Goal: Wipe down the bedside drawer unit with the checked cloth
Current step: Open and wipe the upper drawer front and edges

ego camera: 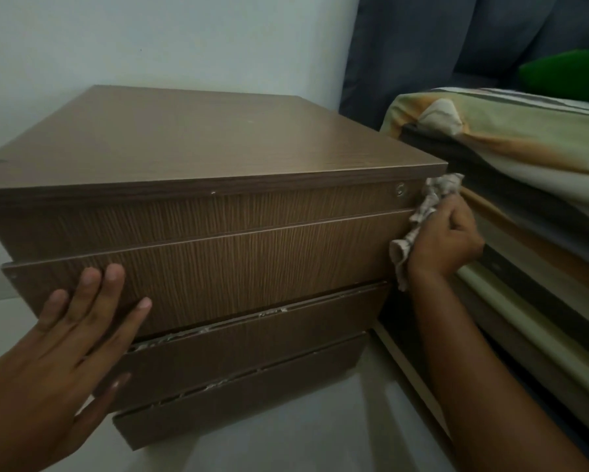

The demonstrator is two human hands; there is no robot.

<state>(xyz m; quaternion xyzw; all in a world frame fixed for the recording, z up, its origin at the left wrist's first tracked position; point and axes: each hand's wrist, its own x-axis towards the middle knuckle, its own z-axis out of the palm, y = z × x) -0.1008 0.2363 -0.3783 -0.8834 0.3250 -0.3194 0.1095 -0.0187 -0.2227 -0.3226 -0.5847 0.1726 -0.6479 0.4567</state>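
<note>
one cloth [419, 226] in right hand [446, 243] — left hand [71, 338] flat on four-fronted unit [218, 233]

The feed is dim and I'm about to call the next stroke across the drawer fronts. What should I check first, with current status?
1. Cloth grip: right hand holds the checked cloth bunched: ok.
2. Cloth contact: it touches the drawer unit's right front edge: ok.
3. Bracing: left hand lies flat on the second drawer front: ok.
4. Gaps clean: pale debris in the gap below that front: not ok.
5. Room beside the bed: cannot tell.
</note>
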